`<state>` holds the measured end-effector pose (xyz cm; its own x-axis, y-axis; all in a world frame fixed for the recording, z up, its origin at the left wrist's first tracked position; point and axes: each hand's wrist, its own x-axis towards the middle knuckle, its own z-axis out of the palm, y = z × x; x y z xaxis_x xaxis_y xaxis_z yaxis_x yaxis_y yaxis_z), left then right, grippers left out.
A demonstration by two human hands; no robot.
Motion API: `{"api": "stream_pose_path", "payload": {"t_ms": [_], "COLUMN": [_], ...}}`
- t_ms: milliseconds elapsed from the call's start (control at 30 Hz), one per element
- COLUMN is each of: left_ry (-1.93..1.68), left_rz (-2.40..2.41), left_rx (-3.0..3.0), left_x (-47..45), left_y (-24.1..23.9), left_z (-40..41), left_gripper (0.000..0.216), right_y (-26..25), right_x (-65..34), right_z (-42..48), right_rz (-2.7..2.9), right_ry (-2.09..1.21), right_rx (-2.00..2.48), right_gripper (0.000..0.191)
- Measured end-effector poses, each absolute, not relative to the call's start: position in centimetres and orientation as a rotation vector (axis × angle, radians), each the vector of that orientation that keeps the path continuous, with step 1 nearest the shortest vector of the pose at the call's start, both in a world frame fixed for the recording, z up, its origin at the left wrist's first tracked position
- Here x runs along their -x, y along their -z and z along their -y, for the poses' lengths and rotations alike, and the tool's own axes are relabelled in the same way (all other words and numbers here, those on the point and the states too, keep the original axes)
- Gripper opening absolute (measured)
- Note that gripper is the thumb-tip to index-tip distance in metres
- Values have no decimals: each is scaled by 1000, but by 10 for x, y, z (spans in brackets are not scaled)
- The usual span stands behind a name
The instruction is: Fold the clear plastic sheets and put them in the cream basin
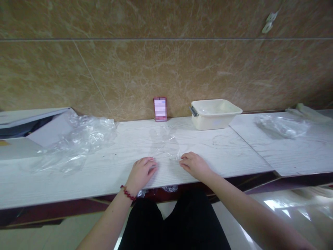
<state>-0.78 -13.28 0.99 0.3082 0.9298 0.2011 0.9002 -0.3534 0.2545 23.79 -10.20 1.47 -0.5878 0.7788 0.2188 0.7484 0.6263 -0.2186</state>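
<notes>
A thin clear plastic bag (165, 142) lies flat on the white wood-grain table in front of me, its outline faint against the surface. At its near left corner is my left hand (142, 173), with a red bead bracelet at the wrist; its fingers are bent together at the film. My right hand (195, 165) has its fingers closed on the near right corner. The fingertips are small and partly hidden, and the film between them is hard to see. Beyond the bag a phone (160, 109) with a lit screen leans upright against the wall.
A cream plastic bin (214, 119) with a grey handle stands at the back right. Crumpled clear plastic (88, 135) lies on the left beside an open white box (49, 133). More clear plastic (283, 125) lies far right. The table's front edge is close to my lap.
</notes>
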Motion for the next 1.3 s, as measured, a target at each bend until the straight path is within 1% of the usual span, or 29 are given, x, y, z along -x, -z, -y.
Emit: {"api": "stream_pose_path", "payload": {"t_ms": [233,400,433,467,567,600,667,733,800,933,1067,1100,1167,1200,1233,1267,1300], "left_ry": [-497,-545,-561,-575,-606,-615,-629,-636,-628,-576,-559,-558,-541,-533,-534,-541,-558], "left_rz": [-1786,-1690,-1669,-1648,-1577,-1553,-1514,-1486,-1453,-1362,-1234,-1173,-1064,-1058,-1078,-1113,-1139], "left_rx": [-2484,-2474,-2471,-2464,-2421,-2405,-2384,-2376,-2354,-2261,-2289,-2345,-2485,-2537,-2573,-2590,-2596], "left_x": [0,0,-1,-1,-1,-1,0,0,0,1,11,14,20,22,24,25,25], "left_y": [-11,-15,-16,-19,-26,-29,-33,-38,-43,-52,-46,-41,-29,-23,-17,-13,-9], "left_z": [136,141,142,144,151,154,160,167,175,190,198,198,197,195,194,192,190], "left_gripper": [23,20,20,20,21,21,21,20,20,22,28,36,66,74,75,68,57], "right_y": [-11,-20,-21,-22,-19,-18,-15,-14,-16,-23,-26,-27,-27,-27,-27,-27,-27], "right_x": [-234,-239,-240,-241,-245,-246,-247,-247,-245,-240,-237,-236,-236,-237,-237,-238,-239], "right_z": [105,118,121,123,125,123,117,109,102,94,98,100,104,106,107,109,110], "right_rz": [2457,2410,2403,2400,2437,2463,2518,2574,2636,2770,2855,2855,2837,2823,2811,2799,2785], "right_ry": [-96,-221,-238,-248,-264,-274,-291,-298,-301,-328,-369,-382,-411,-426,-443,-461,-479], "right_rx": [1247,1161,1141,1126,1110,1104,1080,1042,992,857,698,682,673,673,667,658,648], "right_gripper": [22,17,20,28,62,67,72,70,64,40,36,37,37,36,36,36,36]}}
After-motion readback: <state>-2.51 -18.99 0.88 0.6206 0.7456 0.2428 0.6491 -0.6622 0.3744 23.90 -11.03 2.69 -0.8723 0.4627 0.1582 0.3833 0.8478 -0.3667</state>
